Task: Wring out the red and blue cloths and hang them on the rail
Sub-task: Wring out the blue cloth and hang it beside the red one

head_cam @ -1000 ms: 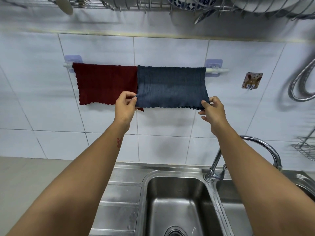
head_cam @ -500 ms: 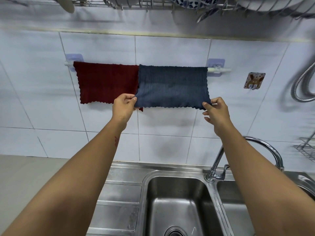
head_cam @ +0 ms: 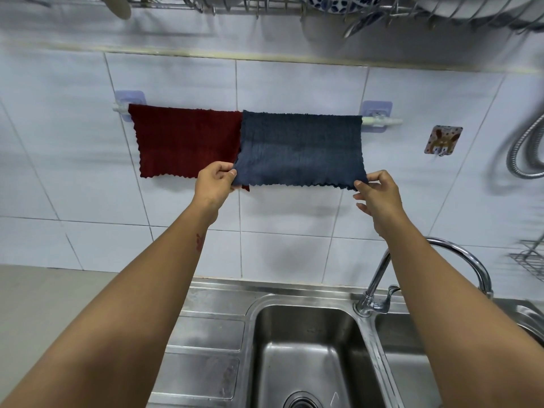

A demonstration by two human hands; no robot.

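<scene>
Head view: blue cloth [head_cam: 300, 148] btm corners between L/R fingers [head_cam: 228, 175]

1. The rail [head_cam: 382, 121] shows only at its two ends; the red cloth [head_cam: 185, 142] and blue cloth [head_cam: 300, 151] cover its middle.
2. The left hand [head_cam: 213, 181] hides the red cloth's lower right corner.
3. The dish rack [head_cam: 265, 4] is cut off by the top edge.
4. The shower hose [head_cam: 524, 154] and wire basket [head_cam: 530, 260] are blurred and cropped at the right edge.
5. The sink [head_cam: 309, 348] is cut off at the bottom.
</scene>
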